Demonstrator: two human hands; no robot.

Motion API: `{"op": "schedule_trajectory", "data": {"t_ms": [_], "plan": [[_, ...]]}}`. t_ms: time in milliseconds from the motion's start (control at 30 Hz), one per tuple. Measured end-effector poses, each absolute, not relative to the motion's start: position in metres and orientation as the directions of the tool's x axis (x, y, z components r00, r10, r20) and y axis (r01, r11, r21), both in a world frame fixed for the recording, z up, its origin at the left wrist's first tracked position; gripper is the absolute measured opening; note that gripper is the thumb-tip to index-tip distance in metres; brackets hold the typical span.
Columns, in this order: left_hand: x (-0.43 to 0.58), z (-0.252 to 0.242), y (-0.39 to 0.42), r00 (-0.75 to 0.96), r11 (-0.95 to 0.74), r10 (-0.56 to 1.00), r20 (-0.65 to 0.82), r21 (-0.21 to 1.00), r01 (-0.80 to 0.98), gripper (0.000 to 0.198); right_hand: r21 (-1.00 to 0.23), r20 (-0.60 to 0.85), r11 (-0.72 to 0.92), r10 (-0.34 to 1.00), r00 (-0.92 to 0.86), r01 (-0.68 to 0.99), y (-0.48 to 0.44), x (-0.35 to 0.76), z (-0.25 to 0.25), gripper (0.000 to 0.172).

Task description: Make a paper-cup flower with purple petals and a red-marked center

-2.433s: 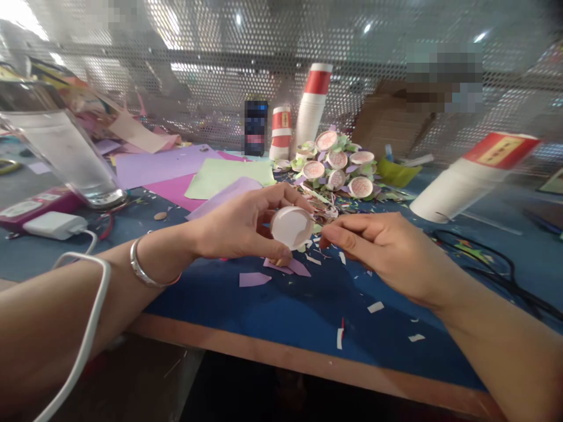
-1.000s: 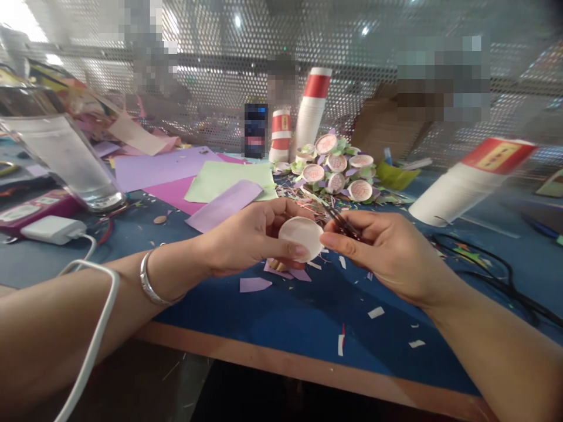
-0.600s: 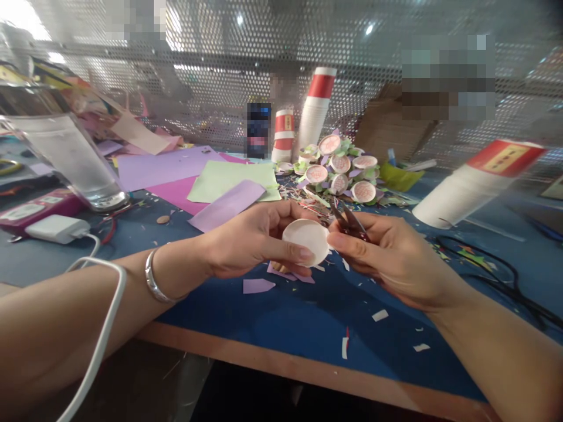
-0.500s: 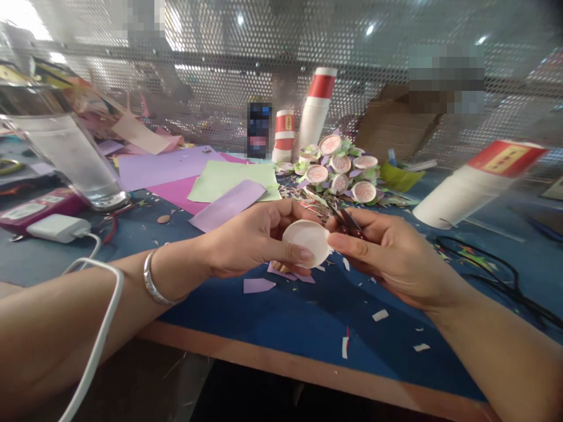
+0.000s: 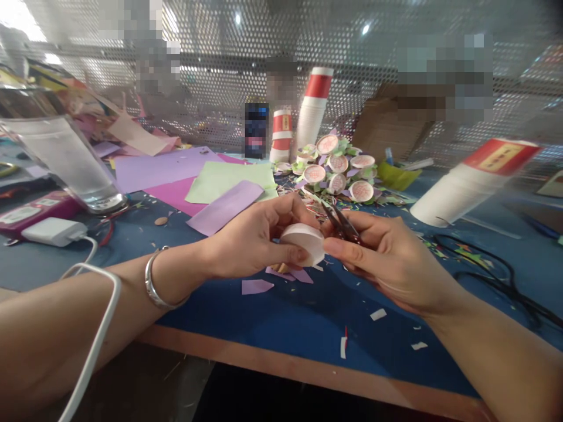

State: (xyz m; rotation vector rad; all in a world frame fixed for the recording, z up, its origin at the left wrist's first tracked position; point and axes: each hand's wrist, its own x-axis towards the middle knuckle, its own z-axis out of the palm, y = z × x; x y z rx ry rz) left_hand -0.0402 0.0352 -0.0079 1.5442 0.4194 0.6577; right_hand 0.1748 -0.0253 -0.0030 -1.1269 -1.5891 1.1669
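My left hand (image 5: 253,237) pinches a small white paper cup bottom (image 5: 303,240) between thumb and fingers, just above the blue table (image 5: 281,310). Close beside it, my right hand (image 5: 387,258) is closed on small scissors (image 5: 341,221), whose blades point up and away at the disc's right edge. A silver bangle (image 5: 153,281) is on my left wrist. Purple paper scraps (image 5: 255,286) lie under the hands.
A pile of cut cup bottoms with green and purple paper (image 5: 341,170) sits behind the hands. Stacked red-and-white paper cups (image 5: 312,111) stand at the back, one stack (image 5: 475,181) lies on the right. Coloured paper sheets (image 5: 185,173), a glass jar (image 5: 61,158), a white charger (image 5: 53,231) and black cables (image 5: 492,269).
The scissors have come into view in my right hand and moved up to the disc's edge. My left hand has turned the disc, now tilted more edge-on.
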Motion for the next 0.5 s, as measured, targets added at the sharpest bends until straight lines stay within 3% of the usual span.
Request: {"op": "schedule_trajectory", "data": {"t_ms": [333, 500], "plan": [[-0.039, -0.012, 0.030, 0.688, -0.342, 0.655, 0.312, 0.934, -0.099, 0.025, -0.937, 0.182, 0.234, 0.960, -0.211, 0.260, -0.029, 0.169, 0.003, 0.013], [-0.038, -0.006, 0.025, 0.703, -0.149, 0.678, 0.216, 0.976, -0.157, 0.025, -0.934, 0.202, 0.250, 0.958, -0.202, 0.254, -0.027, 0.171, 0.002, 0.018]]}}
